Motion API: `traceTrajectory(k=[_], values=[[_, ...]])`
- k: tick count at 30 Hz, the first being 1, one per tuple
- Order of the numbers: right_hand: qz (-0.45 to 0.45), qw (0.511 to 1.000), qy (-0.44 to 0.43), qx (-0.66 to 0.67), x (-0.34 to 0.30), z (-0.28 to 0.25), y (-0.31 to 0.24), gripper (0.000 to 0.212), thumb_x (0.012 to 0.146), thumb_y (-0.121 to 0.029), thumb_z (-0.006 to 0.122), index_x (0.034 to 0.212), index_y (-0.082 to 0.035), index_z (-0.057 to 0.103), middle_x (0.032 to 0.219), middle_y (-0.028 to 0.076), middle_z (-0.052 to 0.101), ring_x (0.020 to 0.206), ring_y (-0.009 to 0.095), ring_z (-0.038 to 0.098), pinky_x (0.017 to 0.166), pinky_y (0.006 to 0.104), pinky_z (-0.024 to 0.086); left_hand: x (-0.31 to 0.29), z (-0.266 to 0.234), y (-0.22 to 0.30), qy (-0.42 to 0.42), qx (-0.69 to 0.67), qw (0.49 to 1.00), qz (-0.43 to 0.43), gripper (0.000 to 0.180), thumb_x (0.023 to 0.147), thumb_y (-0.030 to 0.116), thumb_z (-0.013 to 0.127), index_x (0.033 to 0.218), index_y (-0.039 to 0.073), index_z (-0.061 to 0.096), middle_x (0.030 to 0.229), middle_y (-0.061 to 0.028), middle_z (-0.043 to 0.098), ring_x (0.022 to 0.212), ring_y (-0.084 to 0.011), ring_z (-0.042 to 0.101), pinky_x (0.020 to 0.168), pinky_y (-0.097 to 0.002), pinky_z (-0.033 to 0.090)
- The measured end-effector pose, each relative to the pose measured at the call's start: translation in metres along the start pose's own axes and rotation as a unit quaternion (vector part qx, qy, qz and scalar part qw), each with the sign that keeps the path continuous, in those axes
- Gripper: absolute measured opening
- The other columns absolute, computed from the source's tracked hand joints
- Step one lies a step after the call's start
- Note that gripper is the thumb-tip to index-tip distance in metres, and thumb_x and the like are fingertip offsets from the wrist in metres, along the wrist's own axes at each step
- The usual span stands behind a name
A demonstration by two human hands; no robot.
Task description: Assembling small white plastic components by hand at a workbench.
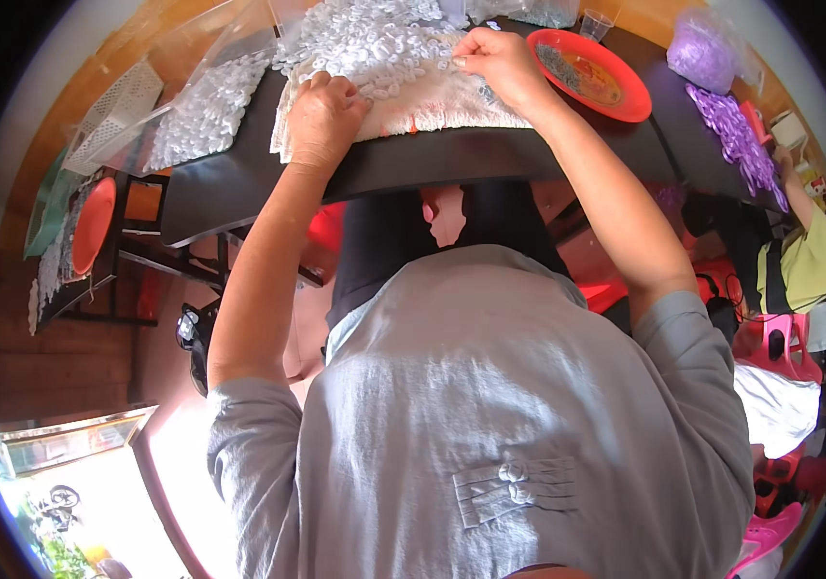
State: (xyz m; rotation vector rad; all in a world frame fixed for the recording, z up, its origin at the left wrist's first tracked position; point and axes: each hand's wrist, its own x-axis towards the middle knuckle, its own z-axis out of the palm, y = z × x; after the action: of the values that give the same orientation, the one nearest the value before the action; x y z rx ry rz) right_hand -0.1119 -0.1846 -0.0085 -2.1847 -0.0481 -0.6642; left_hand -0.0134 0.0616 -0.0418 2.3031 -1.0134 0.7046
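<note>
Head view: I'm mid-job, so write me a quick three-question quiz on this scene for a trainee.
1. Which of the person's hands is nearer the red plate beside the clear cup?

2. True or false: the tangled purple heap lies left of that plate.

3. Pick one. The cloth bearing some of the heaped small pieces is: A green, B white, C black.

Key:
1. The right hand.
2. False; the purple heap lies to its right.
3. B.

The left arm (263, 275) and right arm (616, 207) are stretched forward; the left hand (324, 118) is curled palm down; the right hand (502, 66) is turned inward, fingers (474, 41) bent.
</note>
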Motion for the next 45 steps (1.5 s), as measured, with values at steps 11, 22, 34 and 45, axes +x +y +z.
traceTrajectory(k=[11,22,34,45], values=[[0.005,0.997,-0.029,0.071,-0.044,0.034,-0.041,0.009,0.084,0.003,0.063,0.092,0.000,0.065,0.085,-0.002,0.064,0.080,0.005,0.058,0.073,0.0209,0.047,-0.016,-0.029,0.047,0.009,-0.390,0.917,-0.085,0.008,0.081,0.008,0.070,0.084,0.001,0.069,0.075,-0.0050,0.064,0.064,-0.0168,0.062,0.059,-0.0287,0.048],[-0.095,0.988,-0.116,0.042,-0.059,0.053,-0.088,0.028,0.083,0.007,0.060,0.109,-0.002,0.058,0.081,0.002,0.059,0.075,0.009,0.057,0.069,0.0245,0.049,-0.049,-0.056,0.041,-0.186,-0.643,0.684,-0.290,0.011,0.089,0.009,0.063,0.088,-0.002,0.065,0.074,-0.0076,0.064,0.060,-0.0127,0.059,0.052,-0.0242,0.046],[-0.146,0.970,-0.193,0.026,-0.045,0.082,-0.115,0.031,0.081,0.011,0.058,0.109,-0.001,0.059,0.077,0.002,0.058,0.072,0.009,0.057,0.068,0.0241,0.049,-0.060,-0.080,0.005,-0.195,-0.677,0.639,-0.310,0.010,0.085,0.008,0.063,0.085,-0.002,0.065,0.071,-0.0088,0.063,0.055,-0.0138,0.059,0.046,-0.0245,0.044],[0.035,0.979,-0.120,0.160,-0.039,0.104,-0.115,0.014,0.085,0.002,0.067,0.099,0.003,0.064,0.091,0.004,0.067,0.083,0.010,0.062,0.076,0.0240,0.050,-0.059,-0.073,-0.005,-0.105,-0.769,0.525,-0.350,0.011,0.083,0.006,0.061,0.079,-0.004,0.064,0.068,-0.0086,0.061,0.052,-0.0151,0.056,0.044,-0.0261,0.041]])
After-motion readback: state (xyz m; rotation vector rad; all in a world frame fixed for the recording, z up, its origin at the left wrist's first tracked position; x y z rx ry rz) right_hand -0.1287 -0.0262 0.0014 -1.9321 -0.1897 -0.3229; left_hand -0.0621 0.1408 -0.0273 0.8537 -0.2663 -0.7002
